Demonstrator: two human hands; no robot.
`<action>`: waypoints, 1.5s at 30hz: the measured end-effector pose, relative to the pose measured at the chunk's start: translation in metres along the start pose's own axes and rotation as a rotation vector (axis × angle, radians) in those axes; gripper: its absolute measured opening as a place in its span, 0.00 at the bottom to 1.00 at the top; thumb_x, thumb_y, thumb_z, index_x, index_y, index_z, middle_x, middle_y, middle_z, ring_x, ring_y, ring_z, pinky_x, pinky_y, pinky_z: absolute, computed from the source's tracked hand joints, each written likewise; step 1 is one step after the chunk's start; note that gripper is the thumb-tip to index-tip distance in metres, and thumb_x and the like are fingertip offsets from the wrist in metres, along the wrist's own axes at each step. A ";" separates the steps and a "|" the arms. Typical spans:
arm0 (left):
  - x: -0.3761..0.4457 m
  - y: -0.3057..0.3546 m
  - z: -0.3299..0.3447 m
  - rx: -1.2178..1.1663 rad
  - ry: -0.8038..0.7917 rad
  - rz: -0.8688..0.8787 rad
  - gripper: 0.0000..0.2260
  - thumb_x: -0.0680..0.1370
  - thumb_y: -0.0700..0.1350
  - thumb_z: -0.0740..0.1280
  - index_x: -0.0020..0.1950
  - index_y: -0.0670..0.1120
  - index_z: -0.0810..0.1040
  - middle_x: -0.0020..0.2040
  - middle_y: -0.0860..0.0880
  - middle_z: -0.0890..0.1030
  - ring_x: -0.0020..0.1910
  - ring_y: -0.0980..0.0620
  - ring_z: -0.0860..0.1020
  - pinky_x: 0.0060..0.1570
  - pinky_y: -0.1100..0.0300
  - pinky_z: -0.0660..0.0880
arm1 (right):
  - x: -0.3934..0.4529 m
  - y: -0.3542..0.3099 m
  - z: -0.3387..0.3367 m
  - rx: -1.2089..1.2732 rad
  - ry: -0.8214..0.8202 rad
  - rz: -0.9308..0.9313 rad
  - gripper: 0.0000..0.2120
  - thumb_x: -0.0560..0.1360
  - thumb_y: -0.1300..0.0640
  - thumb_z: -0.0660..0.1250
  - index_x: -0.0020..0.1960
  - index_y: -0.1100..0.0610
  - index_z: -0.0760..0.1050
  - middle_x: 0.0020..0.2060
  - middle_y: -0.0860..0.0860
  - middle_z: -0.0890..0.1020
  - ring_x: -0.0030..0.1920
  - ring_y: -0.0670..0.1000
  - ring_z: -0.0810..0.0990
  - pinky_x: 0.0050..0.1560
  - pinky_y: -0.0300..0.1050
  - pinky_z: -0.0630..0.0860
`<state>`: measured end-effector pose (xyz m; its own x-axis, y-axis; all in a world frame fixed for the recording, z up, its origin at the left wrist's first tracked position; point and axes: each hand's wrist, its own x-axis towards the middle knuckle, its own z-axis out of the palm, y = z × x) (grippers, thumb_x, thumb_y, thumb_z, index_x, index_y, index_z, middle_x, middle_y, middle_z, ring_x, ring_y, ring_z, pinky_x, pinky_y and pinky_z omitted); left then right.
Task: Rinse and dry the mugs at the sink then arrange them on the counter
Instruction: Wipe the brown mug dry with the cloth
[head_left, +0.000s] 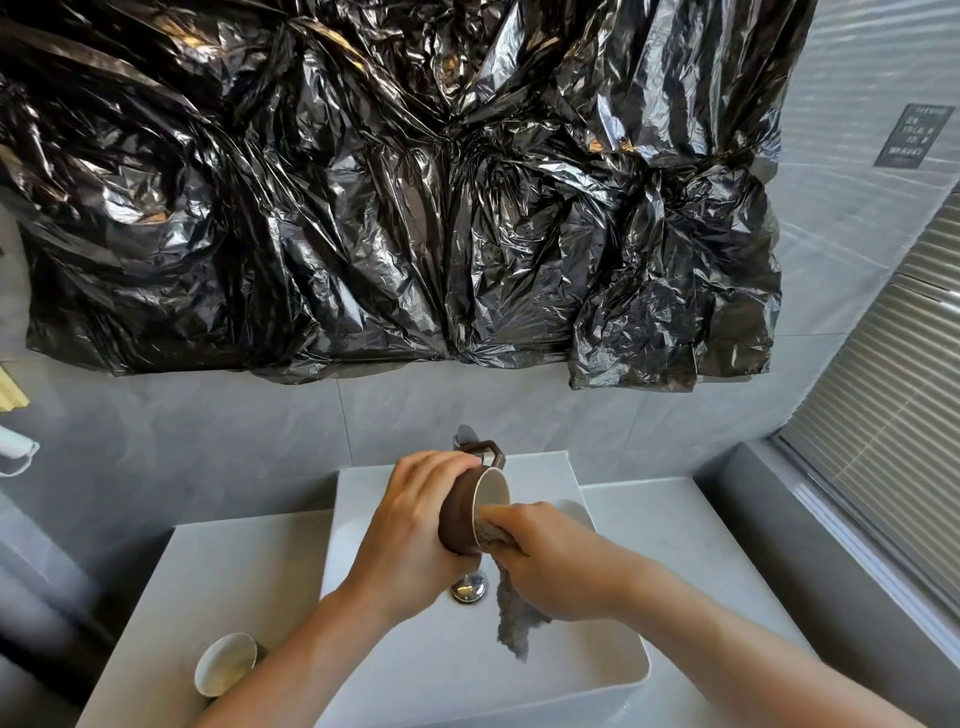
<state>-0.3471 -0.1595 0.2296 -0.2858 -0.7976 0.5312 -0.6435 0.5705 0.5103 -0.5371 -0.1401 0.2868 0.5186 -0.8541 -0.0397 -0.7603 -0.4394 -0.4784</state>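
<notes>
Left hand (410, 525) grips brown mug (462, 514) over sink (613, 680); right hand (550, 561) pinches cloth (511, 618) inside. Mug probably wet: could slip, chip on basin

My left hand (415, 525) covers most of the brown mug's (460, 514) outer wall. The mug in turn hides all but the top of the tap (464, 435). My right hand's fingertips (498, 514) and the cloth's (511, 613) upper end are out of sight inside the mug. At lower left, my forearm covers part of the second mug (226, 665). The wall sign's (914, 136) lettering, upper right, is too small to read. The white object (15, 452) at the left edge is cut off.
</notes>
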 end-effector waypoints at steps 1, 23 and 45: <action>0.000 0.000 0.001 0.007 0.006 0.008 0.39 0.60 0.41 0.81 0.70 0.50 0.76 0.68 0.58 0.76 0.69 0.52 0.71 0.68 0.64 0.70 | -0.002 0.003 0.001 -0.009 0.023 -0.004 0.10 0.78 0.65 0.58 0.40 0.55 0.63 0.34 0.53 0.74 0.37 0.56 0.67 0.39 0.53 0.66; -0.001 -0.011 0.006 0.009 -0.058 0.131 0.40 0.59 0.42 0.80 0.72 0.48 0.75 0.69 0.56 0.77 0.69 0.50 0.72 0.69 0.61 0.71 | 0.017 0.008 0.011 -0.010 -0.137 0.046 0.06 0.77 0.63 0.58 0.44 0.56 0.71 0.43 0.55 0.80 0.45 0.59 0.76 0.48 0.54 0.75; 0.013 -0.007 0.011 0.076 0.032 0.125 0.25 0.79 0.59 0.67 0.73 0.47 0.77 0.68 0.54 0.78 0.69 0.55 0.70 0.68 0.63 0.71 | 0.012 -0.003 0.010 1.389 0.110 0.526 0.12 0.82 0.65 0.62 0.63 0.61 0.79 0.50 0.56 0.86 0.49 0.55 0.85 0.55 0.52 0.81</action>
<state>-0.3540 -0.1766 0.2255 -0.3454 -0.7136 0.6095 -0.6566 0.6478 0.3863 -0.5248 -0.1468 0.2792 0.2307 -0.8707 -0.4343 0.1580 0.4740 -0.8663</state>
